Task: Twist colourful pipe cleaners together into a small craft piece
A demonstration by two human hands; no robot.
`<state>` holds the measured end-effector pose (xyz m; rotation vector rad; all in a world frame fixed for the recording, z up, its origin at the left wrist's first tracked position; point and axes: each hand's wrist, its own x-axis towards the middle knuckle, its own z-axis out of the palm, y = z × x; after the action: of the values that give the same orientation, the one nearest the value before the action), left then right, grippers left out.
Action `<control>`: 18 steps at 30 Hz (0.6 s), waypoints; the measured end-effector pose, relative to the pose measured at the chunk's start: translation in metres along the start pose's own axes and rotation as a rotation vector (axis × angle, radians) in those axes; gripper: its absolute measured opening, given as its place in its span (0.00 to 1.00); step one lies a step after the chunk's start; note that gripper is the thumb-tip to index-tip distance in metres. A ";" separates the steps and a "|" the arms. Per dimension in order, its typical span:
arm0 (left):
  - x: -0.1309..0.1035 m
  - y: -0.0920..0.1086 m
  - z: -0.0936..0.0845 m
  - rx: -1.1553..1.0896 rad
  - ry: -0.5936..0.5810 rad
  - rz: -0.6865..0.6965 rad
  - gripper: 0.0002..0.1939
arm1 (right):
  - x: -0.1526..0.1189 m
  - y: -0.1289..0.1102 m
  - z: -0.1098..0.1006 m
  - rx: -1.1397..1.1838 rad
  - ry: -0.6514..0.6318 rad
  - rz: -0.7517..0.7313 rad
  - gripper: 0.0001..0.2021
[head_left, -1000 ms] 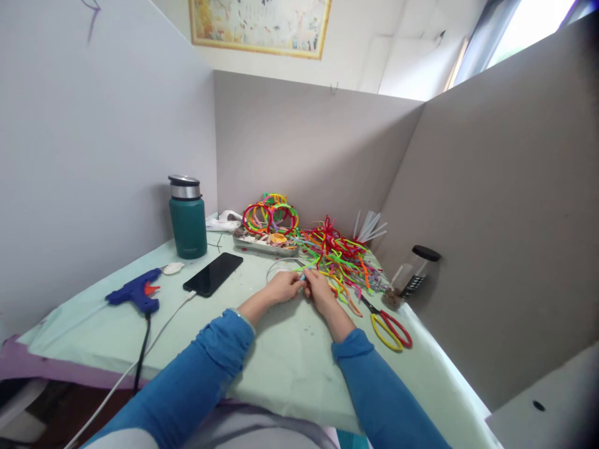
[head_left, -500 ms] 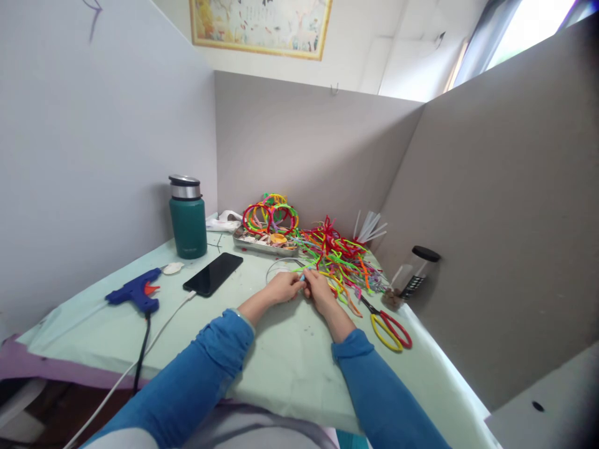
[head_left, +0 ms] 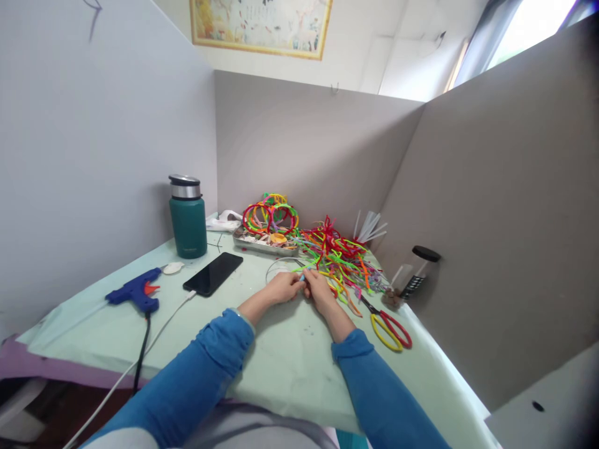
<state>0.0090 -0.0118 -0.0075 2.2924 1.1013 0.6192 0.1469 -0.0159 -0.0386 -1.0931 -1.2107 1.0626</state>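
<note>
My left hand and my right hand meet over the table, fingers pinched together. Between their fingertips shows a short light-blue pipe cleaner, mostly covered by the fingers. A thin wire hoop curves out behind my left hand; where it ends is hidden. Just beyond my right hand lies a tangled pile of coloured pipe cleaners. Scissors with one yellow and one red handle rest to the right of my right hand.
A metal tray holds small pieces, with wrapped pipe-cleaner hoops above it. On the left are a green bottle, a phone on a white cable and a blue glue gun. A clear jar leans at right. Partitions enclose the table.
Both hands keep nearly the same place and pinch. Nothing else has visibly moved.
</note>
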 end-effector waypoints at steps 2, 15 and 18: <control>0.000 0.000 0.000 -0.004 -0.005 -0.007 0.16 | 0.000 0.000 0.000 0.003 0.001 -0.001 0.19; 0.000 -0.002 0.000 0.000 -0.005 -0.008 0.16 | -0.001 -0.002 0.001 -0.018 0.005 -0.012 0.19; 0.000 0.000 0.000 -0.002 -0.005 -0.013 0.16 | -0.001 -0.002 0.001 -0.020 0.004 -0.019 0.19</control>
<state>0.0084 -0.0118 -0.0077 2.2826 1.1117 0.6092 0.1455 -0.0173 -0.0368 -1.0971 -1.2285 1.0356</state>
